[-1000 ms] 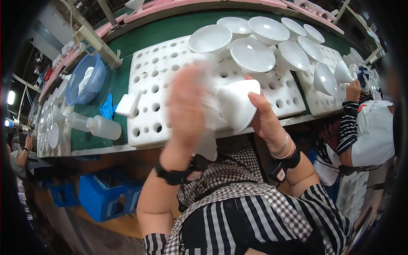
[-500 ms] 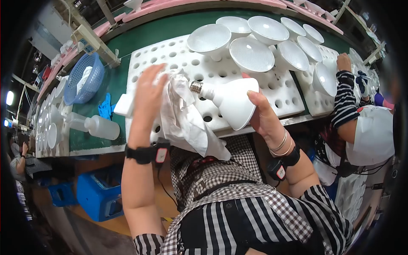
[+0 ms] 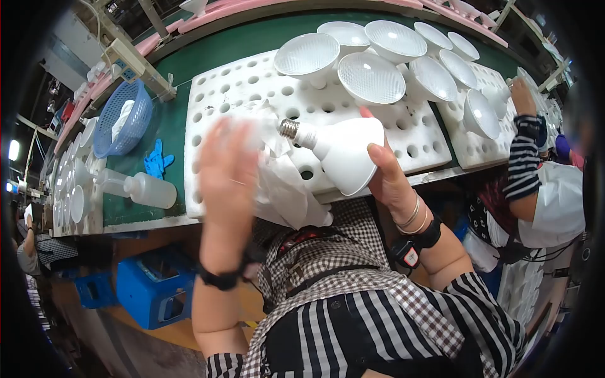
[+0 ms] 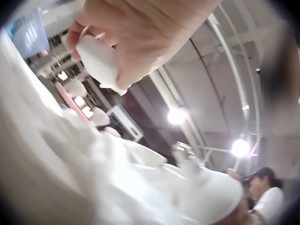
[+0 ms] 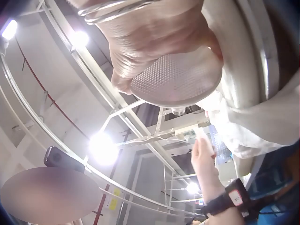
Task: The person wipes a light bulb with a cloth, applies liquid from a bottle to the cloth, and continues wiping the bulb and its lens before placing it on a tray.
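My right hand grips a white reflector light bulb by its wide rim, thumb on the outside. Its metal screw base points left, and the dimpled lens shows in the right wrist view. Blurred by motion, my left hand is left of the screw base. In the left wrist view its fingers and thumb pinch a white foam block. A white cloth hangs below the screw base, over the front edge of the holed foam board, partly hidden by my left hand.
Several reflector bulbs stand lens up in the board's right part. To the left are a blue basket, a blue glove and a plastic bottle. Another person's arm reaches in at the right.
My left hand let go of the cloth by the bulb, moved left, picked up the foam block from the board's left edge and came partway back. The right hand keeps its grip on the bulb.
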`<state>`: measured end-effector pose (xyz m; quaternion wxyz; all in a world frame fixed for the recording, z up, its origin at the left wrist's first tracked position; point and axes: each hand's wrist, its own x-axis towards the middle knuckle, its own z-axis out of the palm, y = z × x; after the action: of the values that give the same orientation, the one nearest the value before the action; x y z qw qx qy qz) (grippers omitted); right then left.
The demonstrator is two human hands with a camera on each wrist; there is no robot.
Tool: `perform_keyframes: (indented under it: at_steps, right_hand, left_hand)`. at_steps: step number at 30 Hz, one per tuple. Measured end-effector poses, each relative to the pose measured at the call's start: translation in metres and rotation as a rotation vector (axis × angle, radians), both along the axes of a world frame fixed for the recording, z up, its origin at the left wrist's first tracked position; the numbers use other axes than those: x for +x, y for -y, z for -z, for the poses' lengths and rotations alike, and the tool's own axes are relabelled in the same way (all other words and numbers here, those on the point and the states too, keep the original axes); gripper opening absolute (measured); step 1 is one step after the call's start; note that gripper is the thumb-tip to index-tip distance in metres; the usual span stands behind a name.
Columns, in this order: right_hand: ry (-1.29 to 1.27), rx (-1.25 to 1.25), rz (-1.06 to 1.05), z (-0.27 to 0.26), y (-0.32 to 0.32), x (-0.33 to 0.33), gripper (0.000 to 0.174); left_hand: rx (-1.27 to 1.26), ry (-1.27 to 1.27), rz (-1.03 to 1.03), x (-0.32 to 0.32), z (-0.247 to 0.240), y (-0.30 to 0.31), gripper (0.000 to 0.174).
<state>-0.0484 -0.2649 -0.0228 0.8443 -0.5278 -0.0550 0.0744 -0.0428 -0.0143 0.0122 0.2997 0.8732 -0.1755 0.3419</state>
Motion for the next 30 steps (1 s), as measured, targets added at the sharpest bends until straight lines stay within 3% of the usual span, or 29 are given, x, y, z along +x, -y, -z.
perform_keyframes:
  at_steps: [3, 5, 7, 9, 13, 15, 17, 19, 21, 23, 25, 27, 30]
  right_hand:
    - [-0.003, 0.057, 0.000, 0.005, 0.000, 0.001, 0.101]
    - [0.000, 0.111, -0.001, 0.005, 0.001, 0.001, 0.101]
    - [-0.008, 0.056, 0.029, 0.003, 0.002, -0.002, 0.100]
    - [0.006, 0.031, 0.036, 0.005, 0.002, -0.004, 0.103]
    - [0.125, -0.030, 0.020, 0.012, -0.006, -0.006, 0.110]
    - [0.182, -0.090, 0.051, 0.013, -0.009, -0.007, 0.112]
    - [0.188, -0.090, 0.047, 0.011, -0.009, -0.010, 0.113]
    - [0.188, -0.100, 0.046, 0.006, -0.008, -0.014, 0.114]
    - [0.145, -0.234, 0.057, -0.001, -0.013, -0.015, 0.113]
    - [0.158, -0.187, 0.054, -0.002, -0.015, -0.014, 0.113]
    - [0.160, -0.106, 0.065, 0.003, -0.015, -0.011, 0.112]
    - [0.189, -0.162, 0.051, 0.004, -0.015, -0.013, 0.111]
    - [0.172, -0.130, 0.025, 0.000, -0.012, -0.009, 0.109]
  left_hand:
    - [0.210, 0.087, 0.252, -0.029, 0.002, 0.066, 0.045]
    - [0.266, 0.162, 0.204, -0.022, 0.012, 0.073, 0.046]
    - [0.337, 0.195, 0.003, 0.003, 0.019, 0.046, 0.044]
    - [0.369, 0.182, -0.339, 0.024, 0.022, 0.005, 0.038]
    - [0.243, 0.285, -0.420, 0.003, -0.005, -0.005, 0.036]
    - [0.198, 0.277, -0.132, -0.008, 0.007, 0.026, 0.036]
    - [0.406, 0.111, 0.013, -0.030, 0.009, 0.055, 0.031]
    - [0.343, 0.108, 0.041, -0.012, 0.020, 0.044, 0.031]
    - [0.384, 0.122, -0.166, 0.006, 0.024, 0.022, 0.034]
    - [0.363, 0.126, -0.252, 0.010, 0.023, 0.012, 0.034]
    - [0.157, 0.131, -0.198, 0.001, 0.020, 0.011, 0.034]
    - [0.208, 0.166, 0.046, -0.018, 0.019, 0.038, 0.037]
    - [0.300, 0.121, 0.063, -0.011, 0.029, 0.033, 0.038]
